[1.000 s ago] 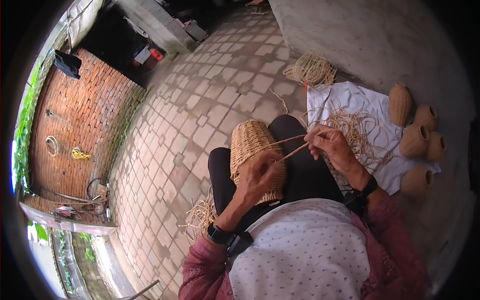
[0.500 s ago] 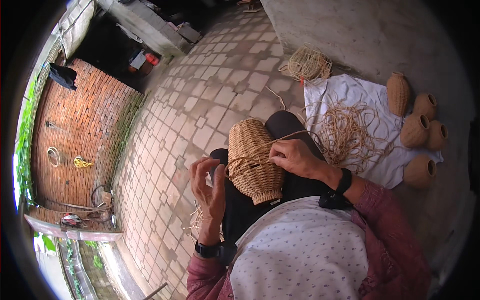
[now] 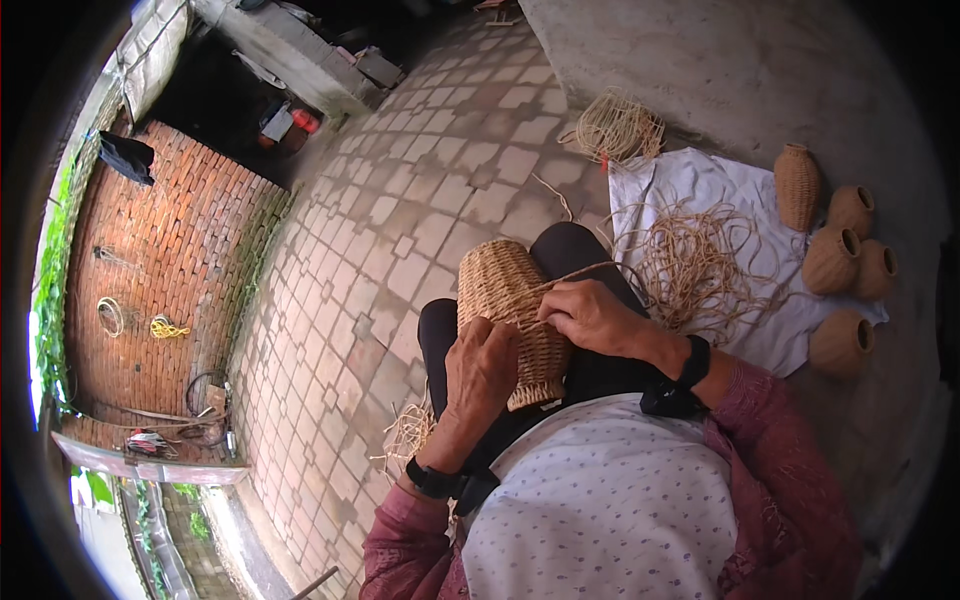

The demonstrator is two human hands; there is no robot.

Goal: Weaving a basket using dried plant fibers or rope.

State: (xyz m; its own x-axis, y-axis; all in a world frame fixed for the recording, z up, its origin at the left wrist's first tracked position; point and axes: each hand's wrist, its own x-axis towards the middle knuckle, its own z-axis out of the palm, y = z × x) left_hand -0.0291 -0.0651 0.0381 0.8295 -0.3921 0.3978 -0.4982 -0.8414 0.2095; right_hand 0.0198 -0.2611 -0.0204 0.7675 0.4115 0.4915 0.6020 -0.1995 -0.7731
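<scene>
A woven straw basket (image 3: 500, 280) lies across my lap, its narrow neck (image 3: 536, 393) toward my body. My right hand (image 3: 590, 318) is closed against the basket's right side, pinching a straw cord (image 3: 588, 271) that runs off to the right toward the loose pile. My left hand (image 3: 482, 368) rests on the basket's left side with its fingers bent and pressed together. Whatever lies between those fingertips is hidden by the knuckles. My dark-clad knees (image 3: 436, 335) hold up the basket from below.
On the right, a white cloth (image 3: 640, 185) bears a tangled pile of straw cord (image 3: 700, 265). Several finished woven baskets (image 3: 830, 260) stand along its right side. A coil of cord (image 3: 620, 128) sits by the wall. Loose strands (image 3: 408, 432) lie on the paving left of my legs.
My left hand has moved right from beside the basket onto its left side, and its spread fingers have closed. My right hand stays almost in place on the basket.
</scene>
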